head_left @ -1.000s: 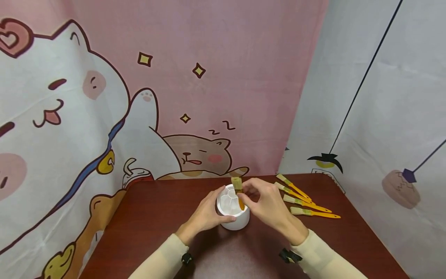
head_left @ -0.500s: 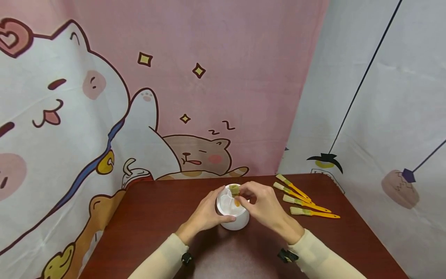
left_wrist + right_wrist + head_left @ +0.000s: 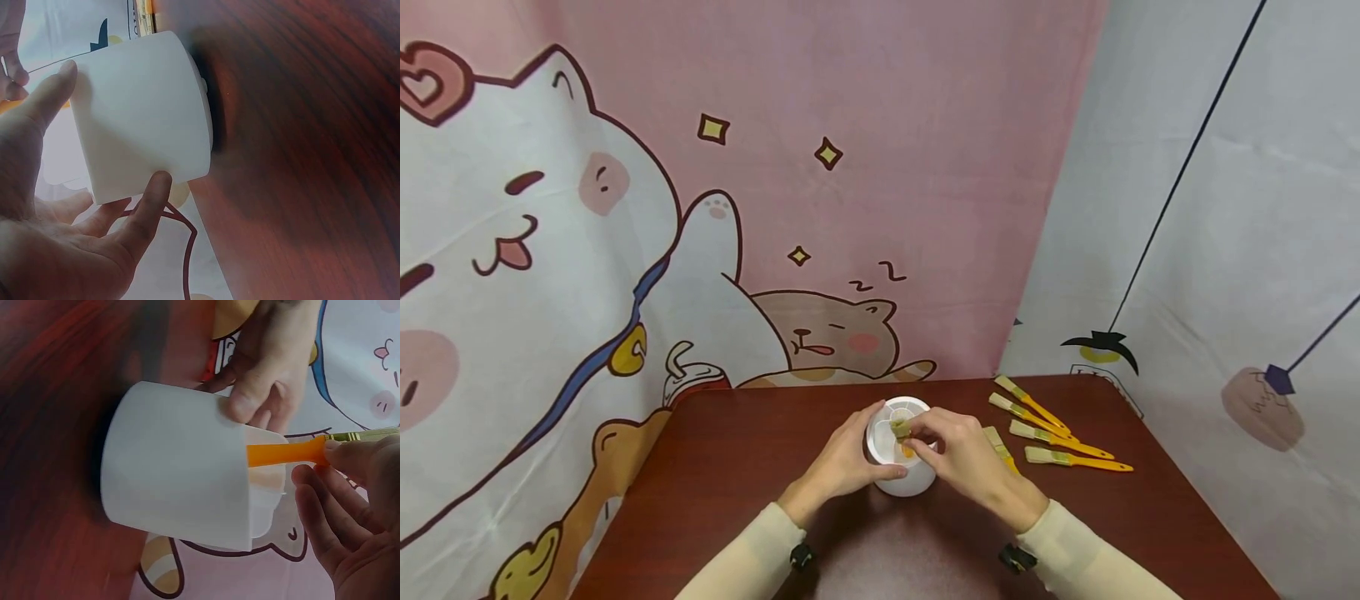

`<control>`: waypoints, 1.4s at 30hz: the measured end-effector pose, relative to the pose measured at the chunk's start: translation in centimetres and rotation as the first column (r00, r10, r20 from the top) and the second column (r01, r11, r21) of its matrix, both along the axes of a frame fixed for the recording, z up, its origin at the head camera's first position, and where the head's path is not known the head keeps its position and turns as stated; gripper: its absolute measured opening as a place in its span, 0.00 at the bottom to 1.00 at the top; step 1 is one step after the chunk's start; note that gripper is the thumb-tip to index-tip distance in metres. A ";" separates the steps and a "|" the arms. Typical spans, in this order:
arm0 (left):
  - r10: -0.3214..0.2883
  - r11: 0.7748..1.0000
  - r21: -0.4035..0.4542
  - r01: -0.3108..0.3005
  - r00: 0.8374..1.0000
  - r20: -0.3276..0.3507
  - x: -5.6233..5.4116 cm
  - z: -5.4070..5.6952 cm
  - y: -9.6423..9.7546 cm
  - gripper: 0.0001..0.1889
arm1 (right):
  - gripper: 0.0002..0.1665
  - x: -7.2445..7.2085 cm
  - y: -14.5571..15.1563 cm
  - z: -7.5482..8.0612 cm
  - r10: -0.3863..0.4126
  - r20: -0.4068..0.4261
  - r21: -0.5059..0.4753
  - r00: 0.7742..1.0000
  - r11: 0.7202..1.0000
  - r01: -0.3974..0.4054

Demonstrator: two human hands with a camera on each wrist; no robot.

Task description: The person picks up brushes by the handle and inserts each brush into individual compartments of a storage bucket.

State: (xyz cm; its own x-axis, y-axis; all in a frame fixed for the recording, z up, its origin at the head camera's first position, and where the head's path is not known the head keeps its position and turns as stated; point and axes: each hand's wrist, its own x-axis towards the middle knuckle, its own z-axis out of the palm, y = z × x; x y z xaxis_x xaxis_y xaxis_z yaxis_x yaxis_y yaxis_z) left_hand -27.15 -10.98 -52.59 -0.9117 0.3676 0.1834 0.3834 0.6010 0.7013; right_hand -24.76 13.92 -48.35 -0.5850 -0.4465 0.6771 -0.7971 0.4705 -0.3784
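Observation:
A white round divided pen holder (image 3: pixel 913 483) stands upright on the table. My left hand (image 3: pixel 842 460) grips its side, thumb near the front rim and fingers along the far side. In the right wrist view the holder's white wall (image 3: pixel 178 465) faces me, with inner dividers rising above the rim. My right hand (image 3: pixel 966 458) pinches a flat paintbrush (image 3: pixel 284 454) just below its bristles. The brush stands bristles up, and the lower end of its orange handle is hidden inside the holder. In the left wrist view, fingers of my left hand (image 3: pixel 69 219) press the holder's wall.
Several more paintbrushes with yellow handles, one a paintbrush (image 3: pixel 1078 460) nearest the front, lie fanned out to the right. Another paintbrush (image 3: pixel 998 446) lies partly hidden behind my right hand. The dark red wooden table (image 3: pixel 737 467) meets a cartoon-printed cloth (image 3: pixel 940 208) at the back.
My right hand has moved slightly left and down, lowering the paintbrush's handle into the pen holder. The paintbrush behind my right hand has come into sight. The left hand stays put.

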 end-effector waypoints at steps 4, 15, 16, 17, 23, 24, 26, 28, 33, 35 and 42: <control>-0.005 1.000 0.004 0.005 1.000 0.001 0.1 0.0 0.0 0.64 | 0.16 0.1 0.0 -0.6 0.013 0.023 0.015 1.000 1.000 -0.013; 0.005 1.000 0.000 -0.005 1.000 -0.012 0.0 0.0 -0.1 0.65 | 0.18 -0.2 -0.1 -2.0 0.029 -0.040 0.055 0.999 0.998 -0.027; 0.005 1.000 0.001 -0.004 1.000 -0.011 0.0 0.0 -0.1 0.65 | 0.18 -0.2 -0.2 -2.1 0.026 -0.041 0.060 0.999 0.998 -0.024; 0.004 1.000 0.001 -0.004 1.000 -0.010 0.1 -0.1 -0.1 0.65 | 0.18 -0.1 -0.2 -2.2 0.023 -0.040 0.066 0.999 0.998 -0.021; -0.006 1.000 -0.001 0.006 1.000 -0.004 0.3 -0.1 0.0 0.65 | 0.19 0.2 -0.2 -2.8 0.004 -0.038 0.094 0.999 0.996 0.000; -0.007 1.000 0.001 0.007 1.000 -0.006 0.3 -0.1 0.0 0.65 | 0.19 0.2 -0.2 -2.8 0.002 -0.041 0.097 0.999 0.995 0.002; -0.005 1.000 0.003 0.005 1.000 -0.009 0.2 -0.1 0.0 0.65 | 0.18 0.2 -0.2 -2.8 0.000 -0.042 0.103 0.999 0.995 0.004; -0.003 1.000 0.002 0.003 1.000 -0.009 0.2 -0.1 -0.1 0.65 | 0.17 0.2 -0.3 -2.7 0.002 -0.049 0.115 0.999 0.993 0.004; -0.010 1.000 0.001 0.010 1.000 -0.006 0.3 -0.3 -0.1 0.65 | 0.15 0.4 -0.3 -2.8 0.012 -0.034 0.142 0.999 0.990 -0.007; -0.015 1.000 0.005 0.015 1.000 -0.010 0.3 -0.4 -0.1 0.65 | 0.15 0.5 -0.4 -2.8 0.014 -0.019 0.149 1.000 0.989 -0.011; -0.031 0.999 0.011 0.032 0.998 -0.046 0.5 -0.3 -0.3 0.64 | 0.15 0.7 -0.3 -2.4 0.011 0.001 0.154 1.000 0.988 -0.011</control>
